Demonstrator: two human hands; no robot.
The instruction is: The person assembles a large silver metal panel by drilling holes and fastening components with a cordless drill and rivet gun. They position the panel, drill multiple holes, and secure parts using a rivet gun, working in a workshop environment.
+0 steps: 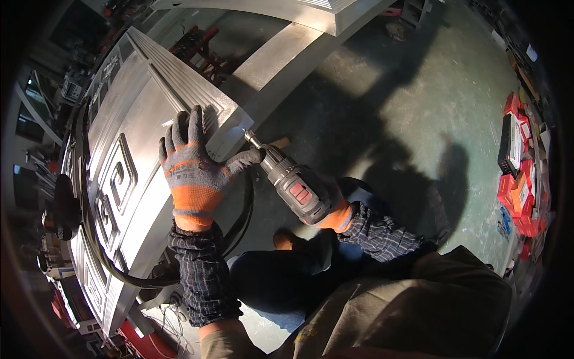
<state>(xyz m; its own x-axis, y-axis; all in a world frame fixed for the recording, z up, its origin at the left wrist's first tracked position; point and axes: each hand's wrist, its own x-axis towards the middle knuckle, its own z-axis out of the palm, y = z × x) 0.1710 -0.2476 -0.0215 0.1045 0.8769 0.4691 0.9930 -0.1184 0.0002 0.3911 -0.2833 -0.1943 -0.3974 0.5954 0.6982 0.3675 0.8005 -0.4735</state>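
My left hand (193,168), in a grey and orange work glove, lies spread on the edge of a large brushed-metal panel (148,116) with ribbed moulding. Its thumb reaches to the front of a cordless drill (298,188); whether the thumb presses on the drill, I cannot tell. My right hand (336,211), gloved alike, grips the drill's handle, mostly hidden behind its body. The drill bit (247,133) points up and left at the side face near the panel's corner (244,120). Its tip is at or very close to the metal.
A metal beam (287,56) runs beyond the corner below another metal piece (314,13). Dark cables (107,264) loop over the panel's left part. Red boxes (522,197) line the right side of the green floor (453,89). A red stand (197,49) is behind the panel.
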